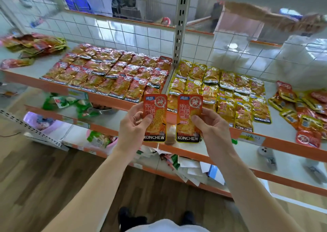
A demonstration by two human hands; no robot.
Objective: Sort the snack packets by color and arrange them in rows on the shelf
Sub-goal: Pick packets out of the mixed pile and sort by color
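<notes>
One red KONCHEW packet (155, 116) gets pinched upright in the left hand (131, 128), a second red packet (189, 116) in the right hand (211, 128); both held just off the shelf (31, 81); red rows (113, 72) lie up-left, so the left hand's nearer

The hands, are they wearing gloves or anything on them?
No gloves. The left hand and the right hand are both bare. The forearms are bare too, with no sleeves in view. The left hand has a thin ring on one finger. No watch or bracelet shows on either wrist.
</notes>
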